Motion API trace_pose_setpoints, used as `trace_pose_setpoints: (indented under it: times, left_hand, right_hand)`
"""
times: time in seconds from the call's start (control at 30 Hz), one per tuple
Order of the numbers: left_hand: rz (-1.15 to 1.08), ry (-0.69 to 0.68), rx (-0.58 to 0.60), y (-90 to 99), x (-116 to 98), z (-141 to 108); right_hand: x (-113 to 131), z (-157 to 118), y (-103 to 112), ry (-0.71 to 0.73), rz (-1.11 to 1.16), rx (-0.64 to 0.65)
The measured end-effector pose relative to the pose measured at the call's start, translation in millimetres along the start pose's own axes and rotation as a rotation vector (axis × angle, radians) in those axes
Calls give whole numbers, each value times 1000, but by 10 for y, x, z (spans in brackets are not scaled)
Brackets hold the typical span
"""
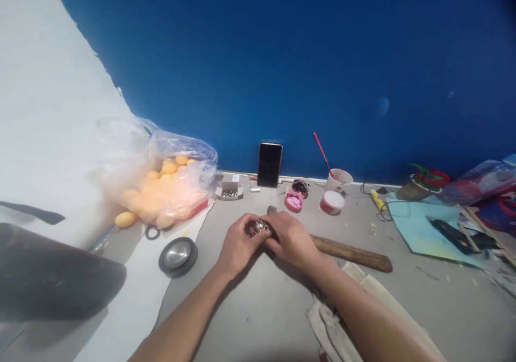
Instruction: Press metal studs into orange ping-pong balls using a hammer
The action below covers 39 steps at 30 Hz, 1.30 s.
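A small shiny round metal piece, silver and gold in colour, is held between the fingertips of both hands above the grey table. My left hand is closed, with its thumb and fingers pinching the piece from the left. From the right, the bent fingers of my right hand close around it and hide part of it. A wooden handle lies on the table, passing behind my right hand. Just beyond the hands a dark metal end shows; whether it joins the handle is hidden.
A plastic bag of yellow-orange balls and a round metal-centred disc lie left. A phone leans on the blue wall. Near it are a small box, pink tub and white cup. A cloth lies under my right forearm.
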<state>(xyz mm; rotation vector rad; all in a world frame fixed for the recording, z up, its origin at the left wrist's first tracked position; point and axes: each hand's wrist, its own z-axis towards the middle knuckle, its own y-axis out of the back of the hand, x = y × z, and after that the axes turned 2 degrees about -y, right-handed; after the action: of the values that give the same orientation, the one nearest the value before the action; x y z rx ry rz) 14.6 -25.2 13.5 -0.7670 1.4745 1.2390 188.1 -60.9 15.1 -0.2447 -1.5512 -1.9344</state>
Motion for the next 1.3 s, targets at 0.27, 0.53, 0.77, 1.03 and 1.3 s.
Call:
trace_pose_setpoints:
  times: [0.27,0.53,0.77,1.03,1.3]
  left_hand:
    - [-2,-20,6,-25,30,-54]
    - [138,-209,-16,-16,141,-108]
    - [177,-275,-18,-30,170,-131]
    - [203,-325,-29,-38,138,-148]
    - [227,-372,-44,-77,139,-177]
  right_hand:
    - [-63,-26,-116,2,5,-75]
    - [-30,-56,-142,-6,2,-101]
    - [-8,-73,-134,-9,29,-121]
    - [-16,-82,-148,-6,41,-129]
    - [-9,-107,-137,-3,9,-133]
